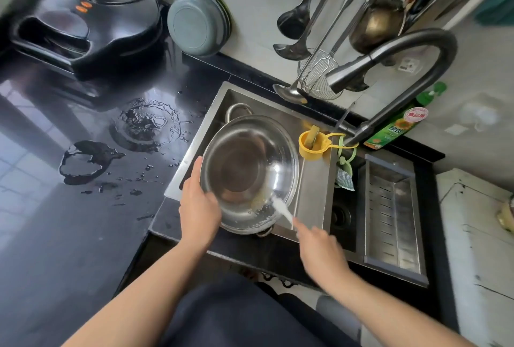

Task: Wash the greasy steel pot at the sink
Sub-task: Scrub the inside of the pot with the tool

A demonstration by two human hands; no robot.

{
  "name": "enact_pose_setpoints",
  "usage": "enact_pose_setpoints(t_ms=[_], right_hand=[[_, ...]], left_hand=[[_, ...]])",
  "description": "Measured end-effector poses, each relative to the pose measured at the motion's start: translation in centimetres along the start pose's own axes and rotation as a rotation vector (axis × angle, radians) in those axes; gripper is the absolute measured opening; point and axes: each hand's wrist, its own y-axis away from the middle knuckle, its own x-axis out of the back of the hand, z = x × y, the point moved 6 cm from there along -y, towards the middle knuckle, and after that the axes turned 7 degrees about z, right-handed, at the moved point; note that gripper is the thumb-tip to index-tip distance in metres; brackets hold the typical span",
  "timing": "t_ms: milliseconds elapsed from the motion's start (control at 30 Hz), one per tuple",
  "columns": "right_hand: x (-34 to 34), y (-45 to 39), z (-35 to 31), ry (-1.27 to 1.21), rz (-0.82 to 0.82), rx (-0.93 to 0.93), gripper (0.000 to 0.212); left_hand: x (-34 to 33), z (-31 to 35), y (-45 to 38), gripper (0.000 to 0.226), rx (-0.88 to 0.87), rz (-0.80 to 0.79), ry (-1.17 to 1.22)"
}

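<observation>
Steel pot tilted in the left basin of the sink, near rim raised, yellowish grease low on the inner wall. Left hand clamped on the near-left rim. Right hand pinching a white brush, tip on the grease. Best scrubbed in small circles, pot braced firmly. Faucet arching above, soap bottle beside.

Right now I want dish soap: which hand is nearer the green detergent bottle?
Right. The right hand is near the sink's front edge, below-left of the green detergent bottle; the left hand grips the steel pot, farther left.
</observation>
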Motion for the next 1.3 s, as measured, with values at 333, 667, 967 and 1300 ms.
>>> enact_pose_setpoints(t_ms=[333, 667, 967, 1300], right_hand=[[-1.1, -0.1, 1.9, -0.032, -0.016, -0.017, 0.062], [4.6, -7.4, 2.6, 0.182, 0.028, 0.012, 0.059], [2.4, -2.9, 0.9, 0.276, -0.038, 0.100, 0.063], [1.0, 0.7, -1.2, -0.026, -0.131, 0.012, 0.046]], left_hand=[[-0.1, -0.1, -0.5, 0.087, 0.016, 0.030, -0.013], [-0.3, 0.9, -0.6, 0.089, -0.076, 0.009, -0.062], [-0.2, 0.6, -0.2, 0.088, -0.067, -0.018, -0.041], [-0.2, 0.5, 0.1, 0.089, -0.067, 0.024, -0.033]])
